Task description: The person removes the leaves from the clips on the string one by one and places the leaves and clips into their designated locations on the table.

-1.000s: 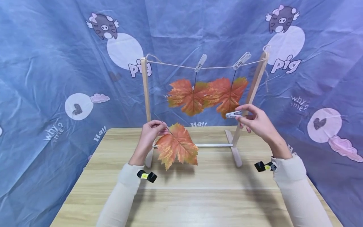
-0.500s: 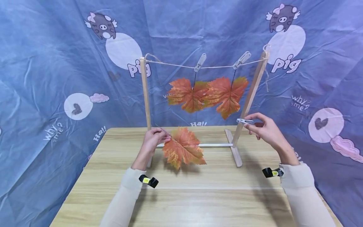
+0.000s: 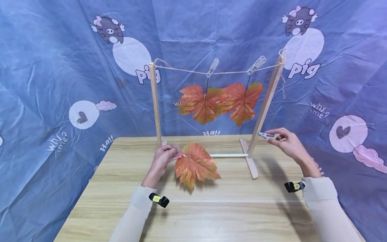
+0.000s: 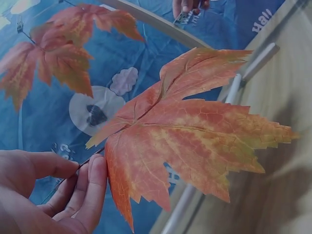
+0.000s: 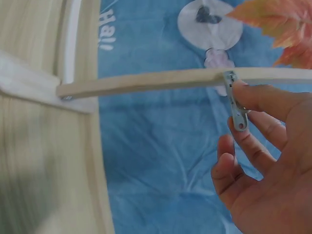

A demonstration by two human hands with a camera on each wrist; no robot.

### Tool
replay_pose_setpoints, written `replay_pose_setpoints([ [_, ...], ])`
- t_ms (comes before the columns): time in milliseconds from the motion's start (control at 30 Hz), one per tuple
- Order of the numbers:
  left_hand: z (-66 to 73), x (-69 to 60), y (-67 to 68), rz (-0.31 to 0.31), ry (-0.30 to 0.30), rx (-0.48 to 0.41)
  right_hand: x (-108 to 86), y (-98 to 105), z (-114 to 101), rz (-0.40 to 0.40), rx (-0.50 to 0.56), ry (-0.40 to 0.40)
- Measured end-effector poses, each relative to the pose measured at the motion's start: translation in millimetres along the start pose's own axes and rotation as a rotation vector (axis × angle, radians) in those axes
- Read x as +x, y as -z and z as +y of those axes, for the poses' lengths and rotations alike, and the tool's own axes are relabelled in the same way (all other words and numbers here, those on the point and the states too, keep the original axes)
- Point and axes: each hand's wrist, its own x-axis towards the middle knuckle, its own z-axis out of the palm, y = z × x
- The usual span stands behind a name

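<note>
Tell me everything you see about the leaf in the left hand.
The leaf is orange-red with yellowish mottling, broad and lobed, with jagged edges, branching veins and a thin dark stem; it looks like artificial fabric. The left hand pinches that stem. In the head view, the blade spreads toward the lower right, held over the table and partly covering the white bar. No clip shows on it.

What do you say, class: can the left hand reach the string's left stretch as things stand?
Probably yes: the left hand holds a leaf, but nothing visible blocks the way up to the string's left stretch; the hanging leaves sit farther right.
</note>
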Motion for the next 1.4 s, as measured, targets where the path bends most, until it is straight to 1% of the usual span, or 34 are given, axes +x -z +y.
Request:
replay_pose_setpoints([
  [233, -19.5, -2.0, 4.0, 0.032, 0.038, -0.016, 6.9, -5.7, 17.5, 0.009, -0.069, -0.021],
  [467, -40.1, -2.3, 6.4, 0.056, 0.088, -0.058, 15.4, -13.0, 36.9, 0.009, -0.133, -0.05],
  [600, -51.4, -3.1, 7.5, 0.059, 0.103, -0.043, 19.1, -20.9, 49.0, 0.025, -0.141, -0.009],
  [700, -59.1, -3.9, 8.8, 0.066, 0.115, -0.007, 19.3, -28.2, 58.4, 0.013, -0.144, -0.015],
  [767, -63.1, -4.4, 9.6, 0.067, 0.124, 0.013, 18.5, -33.4, 65.2, -0.003, -0.146, -0.04],
  [867, -67.9, -4.7, 10.6, 0.067, 0.133, 0.057, 15.8, -40.7, 74.3, -0.025, -0.15, -0.074],
  [1000, -71.5, -4.7, 12.0, 0.07, 0.132, 0.102, 13.8, -49.2, 83.7, -0.013, -0.161, -0.081],
  [1167, -73.8, -3.1, 14.9, 0.072, 0.15, 0.144, 13.8, -56.0, 93.9, -0.007, -0.173, -0.1],
  [1400, -73.9, -1.8, 15.7, 0.074, 0.168, 0.171, 11.4, -59.5, 103.0, -0.025, -0.184, -0.155],
])
